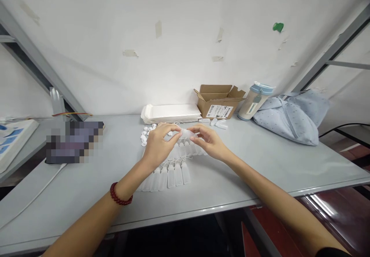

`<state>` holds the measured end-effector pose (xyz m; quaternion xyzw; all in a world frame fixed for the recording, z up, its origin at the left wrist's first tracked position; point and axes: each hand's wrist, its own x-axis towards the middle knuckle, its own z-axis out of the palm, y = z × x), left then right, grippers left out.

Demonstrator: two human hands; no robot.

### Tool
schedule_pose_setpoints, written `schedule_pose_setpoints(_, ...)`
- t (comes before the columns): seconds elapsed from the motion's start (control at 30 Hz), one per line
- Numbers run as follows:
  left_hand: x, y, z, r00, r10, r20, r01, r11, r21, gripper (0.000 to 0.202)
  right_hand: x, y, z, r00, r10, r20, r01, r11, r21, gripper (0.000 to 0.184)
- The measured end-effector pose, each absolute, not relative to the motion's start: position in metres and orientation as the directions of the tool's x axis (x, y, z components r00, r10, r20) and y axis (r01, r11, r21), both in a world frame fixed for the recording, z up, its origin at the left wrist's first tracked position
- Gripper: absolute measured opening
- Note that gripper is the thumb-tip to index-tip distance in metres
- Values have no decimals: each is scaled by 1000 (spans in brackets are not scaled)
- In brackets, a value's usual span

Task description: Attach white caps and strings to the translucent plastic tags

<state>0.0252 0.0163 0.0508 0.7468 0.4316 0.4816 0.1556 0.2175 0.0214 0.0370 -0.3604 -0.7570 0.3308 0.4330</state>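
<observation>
My left hand (160, 143) and my right hand (211, 143) pinch a small translucent white plastic sleeve (187, 133) between them, above the table. A thin white cord shows by the left fingertips. Below the hands lies a row of similar translucent sleeves with cord loops (185, 149), partly hidden by the hands. Nearer the front edge is another row of looped sleeves (171, 176), laid side by side. Several small white pieces (143, 136) are scattered just left of my left hand.
At the back stand a stack of white flat packets (173, 113), an open cardboard box (216, 104) and a tumbler (256, 100). Small white pieces (221, 125) lie before the box. A light blue cloth bag (289, 118) is at right, a blurred-out device (75, 143) with a cable (37, 195) at left.
</observation>
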Motion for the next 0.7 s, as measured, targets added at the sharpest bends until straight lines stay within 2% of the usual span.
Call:
schedule_pose_setpoints(0.2,28,13,50,203,770,604,475,-617,627,11,216,20,34,-355,817,455,277,557,-783,24)
schedule_pose_setpoints(0.4,29,14,43,330,602,727,491,-767,412,21,214,19,30,-304,811,500,337,582,-740,27)
schedule_pose_setpoints(0.53,31,14,40,405,534,742,467,-819,335,29,212,19,27,-237,833,500,288,552,-783,33)
schedule_pose_setpoints(0.7,32,13,41,430,527,733,441,-831,339,32,211,17,28,-215,861,460,230,503,-833,33)
